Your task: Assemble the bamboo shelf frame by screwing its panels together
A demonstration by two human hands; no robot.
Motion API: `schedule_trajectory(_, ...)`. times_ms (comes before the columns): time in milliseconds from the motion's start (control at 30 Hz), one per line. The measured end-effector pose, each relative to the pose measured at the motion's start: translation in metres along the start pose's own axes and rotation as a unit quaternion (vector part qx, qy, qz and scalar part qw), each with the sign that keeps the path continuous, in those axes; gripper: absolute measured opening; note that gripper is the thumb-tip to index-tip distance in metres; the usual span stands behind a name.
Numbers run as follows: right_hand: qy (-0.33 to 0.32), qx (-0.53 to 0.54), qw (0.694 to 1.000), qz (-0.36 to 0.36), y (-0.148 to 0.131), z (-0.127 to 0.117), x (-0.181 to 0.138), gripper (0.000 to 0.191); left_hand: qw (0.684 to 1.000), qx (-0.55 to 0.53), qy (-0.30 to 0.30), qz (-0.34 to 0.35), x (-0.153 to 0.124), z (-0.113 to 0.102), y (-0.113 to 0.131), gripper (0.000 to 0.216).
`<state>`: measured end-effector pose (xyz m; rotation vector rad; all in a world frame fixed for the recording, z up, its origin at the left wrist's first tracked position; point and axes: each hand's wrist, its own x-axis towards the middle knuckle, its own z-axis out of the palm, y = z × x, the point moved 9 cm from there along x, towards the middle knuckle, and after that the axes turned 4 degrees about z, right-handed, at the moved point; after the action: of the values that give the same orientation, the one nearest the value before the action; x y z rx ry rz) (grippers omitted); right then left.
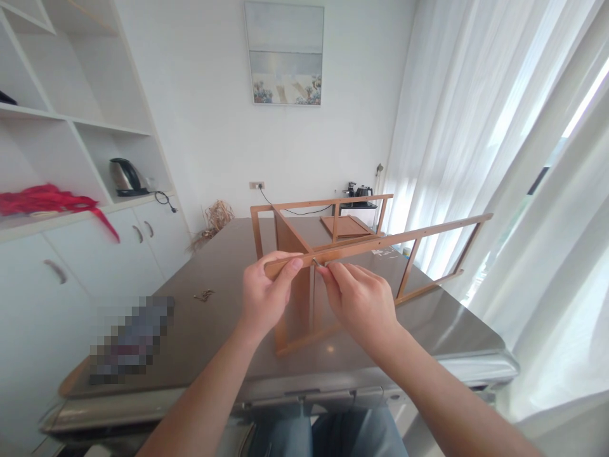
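**Two Hands at the Near Rail of a Wooden Frame**

We have the wooden frame (pixel 412 238) lying on the tabletop (pixel 209 343), with its near rail directly in front of us. Our left hand (pixel 269 293) grasps the end of this rail, the thumb laid along its near face. Our right hand (pixel 362 298) pinches a small metal piece (pixel 316 261) between thumb and forefinger, its tip against the rail (whether it is a screw or a key, we cannot tell).

To do this well, in our judgement, we should keep the metal piece square to the rail's face and turn it gently, with small movements of the fingers. The left hand should press firmly near the joint, because the light frame could slide or twist. If resistance comes early, it is better to back out a little and align again than to force it. The loose fasteners (pixel 204 296) lie on our left, well apart from the frame.
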<state>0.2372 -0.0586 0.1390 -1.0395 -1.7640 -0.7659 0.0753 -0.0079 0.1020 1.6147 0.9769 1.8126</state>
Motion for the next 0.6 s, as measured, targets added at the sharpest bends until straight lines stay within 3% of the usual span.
schedule_trajectory(167,0.007,0.006,1.000,0.024,-0.002,0.000,0.000,0.038,1.000,0.009,0.001,-0.001,0.000,-0.005,-0.001,0.030)
schedule_trajectory(600,0.003,-0.017,1.000,0.000,-0.014,-0.009,0.007,0.040,1.000,0.002,-0.008,-0.007,-0.003,-0.009,-0.001,0.030)
